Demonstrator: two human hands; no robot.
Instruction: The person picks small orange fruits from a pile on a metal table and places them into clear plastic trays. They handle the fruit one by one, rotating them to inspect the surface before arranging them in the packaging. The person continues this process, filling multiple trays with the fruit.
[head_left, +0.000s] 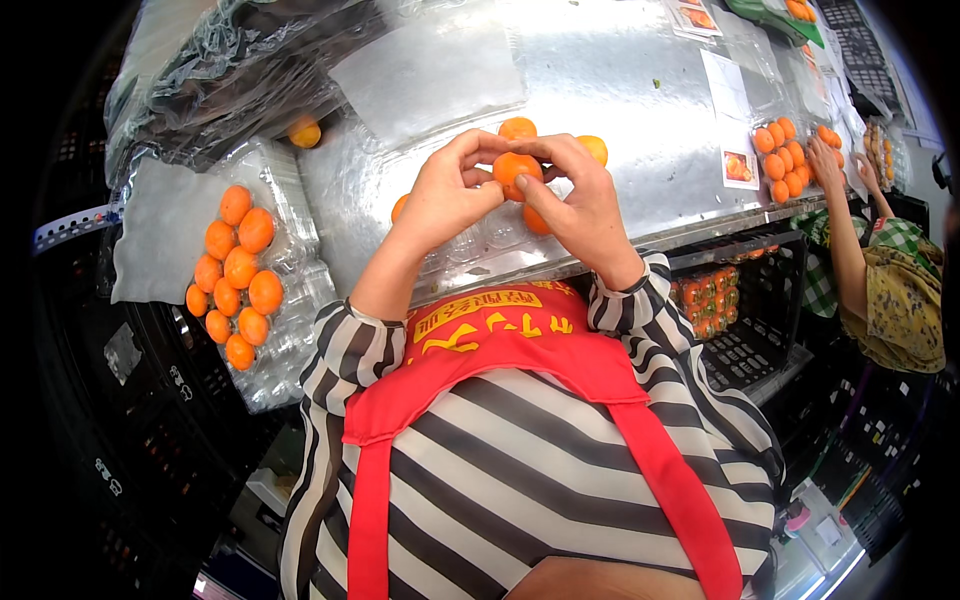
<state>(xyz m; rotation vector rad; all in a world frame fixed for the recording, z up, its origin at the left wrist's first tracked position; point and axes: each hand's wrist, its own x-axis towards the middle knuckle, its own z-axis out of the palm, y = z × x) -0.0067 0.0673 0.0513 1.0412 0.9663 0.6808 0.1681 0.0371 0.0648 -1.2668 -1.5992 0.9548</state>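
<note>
My left hand (446, 187) and my right hand (574, 195) meet around one orange persimmon (516, 171). The right thumb presses on its front, and the left fingers curl at its left side. Below the hands is a clear plastic tray (502, 229) at the near edge of the metal table, partly covered by my forearms. Another persimmon (536, 220) shows under my right hand, and part of one more (400, 206) peeks out beside my left wrist. Just beyond my fingers lie a persimmon (517, 127) and a yellower one (593, 149).
At left, several persimmons (240, 267) lie over stacked clear trays (300, 292). A lone fruit (305, 133) sits by crumpled plastic film (247, 82). Right, a co-worker's hand (825, 165) is near packed fruit (784, 159). A black crate (742, 360) stands below the metal table (600, 75).
</note>
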